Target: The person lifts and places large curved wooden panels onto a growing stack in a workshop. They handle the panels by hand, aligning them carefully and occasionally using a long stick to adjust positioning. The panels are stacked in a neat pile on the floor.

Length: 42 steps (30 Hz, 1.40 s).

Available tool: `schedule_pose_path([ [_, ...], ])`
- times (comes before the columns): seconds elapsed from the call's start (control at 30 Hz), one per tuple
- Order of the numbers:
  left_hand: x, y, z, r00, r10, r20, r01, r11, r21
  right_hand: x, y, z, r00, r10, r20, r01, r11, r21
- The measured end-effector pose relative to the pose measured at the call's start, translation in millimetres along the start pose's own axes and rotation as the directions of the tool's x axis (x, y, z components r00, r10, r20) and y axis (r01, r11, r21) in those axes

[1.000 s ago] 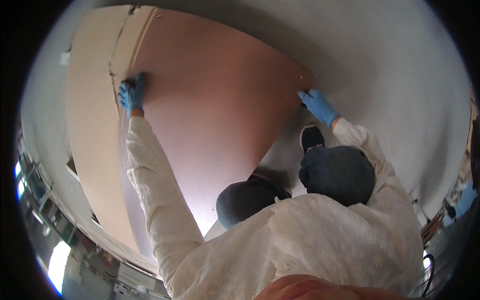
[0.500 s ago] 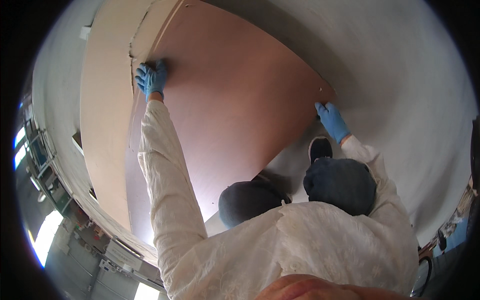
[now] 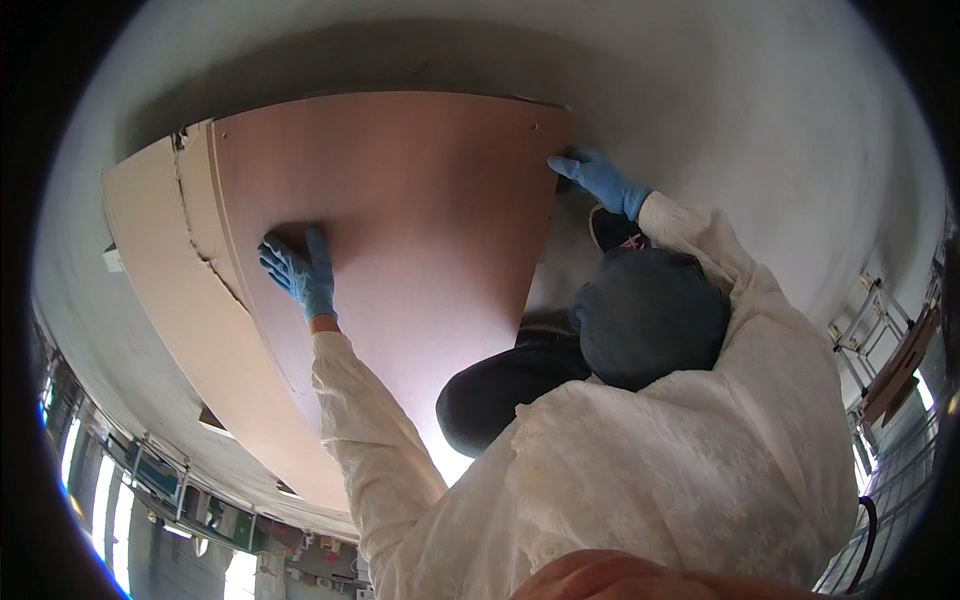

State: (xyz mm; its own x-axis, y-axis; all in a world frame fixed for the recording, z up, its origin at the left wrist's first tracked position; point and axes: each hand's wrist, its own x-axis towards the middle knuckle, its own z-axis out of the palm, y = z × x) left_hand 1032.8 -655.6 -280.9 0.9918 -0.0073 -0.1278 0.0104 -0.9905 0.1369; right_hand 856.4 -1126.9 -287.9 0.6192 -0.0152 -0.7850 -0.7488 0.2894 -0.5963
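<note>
One pale tan sheet (image 3: 150, 210) lies at ten o'clock, crossed by a ragged dark line. Toward nine o'clock the left hand (image 3: 302, 275), gloved in blue, rests on a reddish-brown panel (image 3: 410, 190), fingers spread and gripping nothing. The panel spans from nine o'clock round past twelve: broad, flat and smooth, its edges bowed by the lens, a matt brick tone at the top paling to a whitish sheen toward six o'clock. A small round mark (image 3: 534, 127) sits near each far corner. Between one and two o'clock the right hand (image 3: 603, 182), also in blue, meets the panel's three-o'clock edge near its corner; several fingers are hidden, so I cannot tell whether they grasp it. Beside that hand, at two o'clock, shows a dark shoe (image 3: 606, 231).
</note>
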Motion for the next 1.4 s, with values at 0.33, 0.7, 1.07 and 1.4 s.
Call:
schedule_pose_path([
  [0.33, -1.8, 0.8, -2.6, 1.0, 0.002, -0.005, -0.002, 0.997, -0.082, 5.2, 1.8, -12.0, 0.997, 0.037, 0.067, -0.042, 0.996, 0.077],
  [0.7, -1.6, 3.2, -6.6, 0.999, -0.028, 0.02, 0.029, 0.996, -0.088, -23.3, -32.4, -1.9, 0.989, -0.147, 0.032, 0.087, 0.384, -0.919],
  [1.07, -1.2, 1.3, -2.2, 1.0, -0.015, 0.013, 0.016, 0.995, -0.103, -20.2, -44.7, 14.2, 1.0, 0.005, 0.028, 0.019, 0.63, -0.776],
  [1.4, 2.6, -10.2, 2.5, 0.999, 0.003, 0.037, 0.002, 0.993, -0.115, -19.3, -40.3, 8.1, 0.992, -0.093, 0.083, 0.121, 0.566, -0.815],
])
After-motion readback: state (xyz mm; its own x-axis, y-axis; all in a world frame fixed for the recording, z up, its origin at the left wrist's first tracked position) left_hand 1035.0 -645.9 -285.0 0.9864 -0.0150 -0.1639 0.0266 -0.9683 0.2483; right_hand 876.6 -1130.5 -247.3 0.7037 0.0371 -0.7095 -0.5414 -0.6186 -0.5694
